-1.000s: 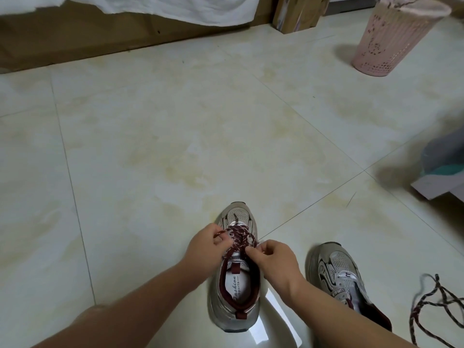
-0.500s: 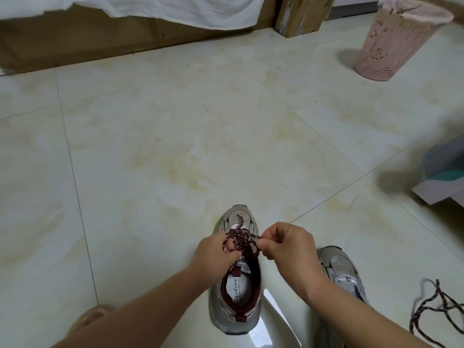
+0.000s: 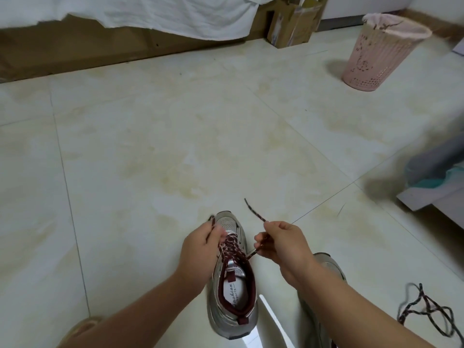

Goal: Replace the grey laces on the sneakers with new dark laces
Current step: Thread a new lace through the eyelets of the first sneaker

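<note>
floor tiles [image 3: 150, 151], pale and blotched with yellowish stains, fill most of the view. along the far edge runs a brown bed base [image 3: 75, 54] with a white sheet [image 3: 155, 13] hanging over it, and a cardboard box [image 3: 291, 23] stands at its right end. a pink perforated bin [image 3: 376, 54] with a pink liner stands at the far right. at the right edge lies a blurred grey and teal bundle [image 3: 434, 167] on a pale flat piece. near the middle, a silver-grey sneaker [image 3: 233, 292] with dark red lining stands on the floor, toe pointing away, and a dark red speckled lace [image 3: 232, 247] is criss-crossed through its eyelets. a second sneaker [image 3: 329, 267] lies just to the right, mostly hidden behind the right forearm. the left hand [image 3: 198, 249] has its fingers curled round one end of the lace at the left side of the shoe, with the tip poking out past the knuckles. the right hand [image 3: 281, 244] pinches the other end, raised to the right of the shoe, with the free tip sticking up and away. both ends run from the top eyelets. at the near right another dark speckled lace [image 3: 426, 312] lies loose in loops on the tiles, well apart from the shoes.
</note>
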